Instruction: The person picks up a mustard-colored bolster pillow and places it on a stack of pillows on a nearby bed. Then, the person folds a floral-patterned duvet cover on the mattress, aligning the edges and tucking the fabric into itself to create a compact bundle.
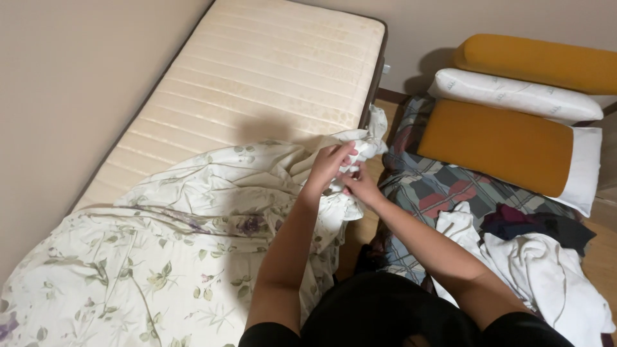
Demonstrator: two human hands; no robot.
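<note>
We see both hands bunched on one corner of the floral sheet (186, 257). Left hand (331, 164) pinches the cloth from above; right hand (362, 187) grips it from below. The sheet lies across the near half of the bare mattress (270, 71). Pillows (514, 122) and a plaid blanket (424, 186) sit on the floor to the right.

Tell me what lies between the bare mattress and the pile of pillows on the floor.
In the head view, a strip of wooden floor separates the mattress from the pillows. Nearer the person, a plaid blanket covers it.
</note>
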